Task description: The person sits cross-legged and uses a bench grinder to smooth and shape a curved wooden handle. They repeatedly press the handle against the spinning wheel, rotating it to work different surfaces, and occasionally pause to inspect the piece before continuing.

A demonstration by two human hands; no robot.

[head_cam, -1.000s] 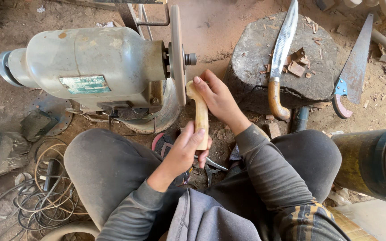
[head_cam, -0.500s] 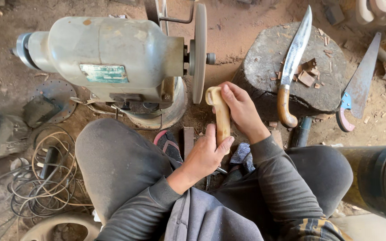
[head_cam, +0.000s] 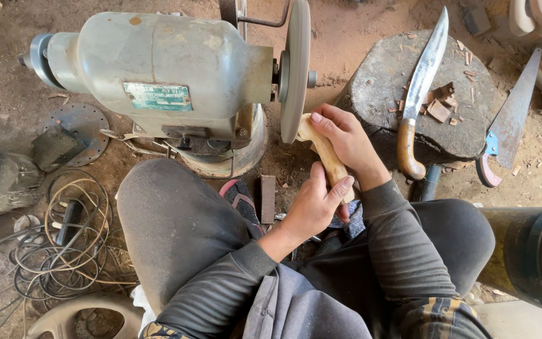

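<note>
both my hands, left hand [head_cam: 312, 204] and right hand [head_cam: 340, 135], are clenched on the wooden handle [head_cam: 324, 154], its far end at the grinding disc [head_cam: 296, 66]; i'd press lightly, fingers clear.

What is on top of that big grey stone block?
On the stone block lies a long knife with a curved wooden handle, blade pointing away, beside small wood chips. Whatever sits under the blade and chips is covered. The stone's base is hidden by the person's right hand.

Dirt-floor workshop: bench grinder [head_cam: 177, 88], saw [head_cam: 510, 122], wood chips [head_cam: 439, 107].
</note>
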